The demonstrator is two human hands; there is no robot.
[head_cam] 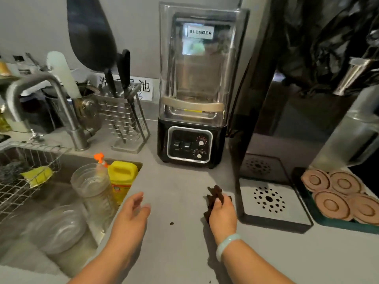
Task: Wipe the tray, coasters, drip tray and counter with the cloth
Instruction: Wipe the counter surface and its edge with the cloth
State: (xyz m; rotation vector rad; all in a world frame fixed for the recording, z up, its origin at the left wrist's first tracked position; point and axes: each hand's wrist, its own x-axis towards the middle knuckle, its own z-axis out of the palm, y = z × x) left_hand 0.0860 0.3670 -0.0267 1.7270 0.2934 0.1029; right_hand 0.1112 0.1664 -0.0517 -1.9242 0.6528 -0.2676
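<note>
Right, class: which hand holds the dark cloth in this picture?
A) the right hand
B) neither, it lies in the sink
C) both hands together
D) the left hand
A: the right hand grips the cloth on the counter, while the left hand is open and holds nothing.

Person is wearing 1 bangle (227, 245) at wrist of R hand (222, 215): pale green, smooth, glossy. Forearms showing bare.
</note>
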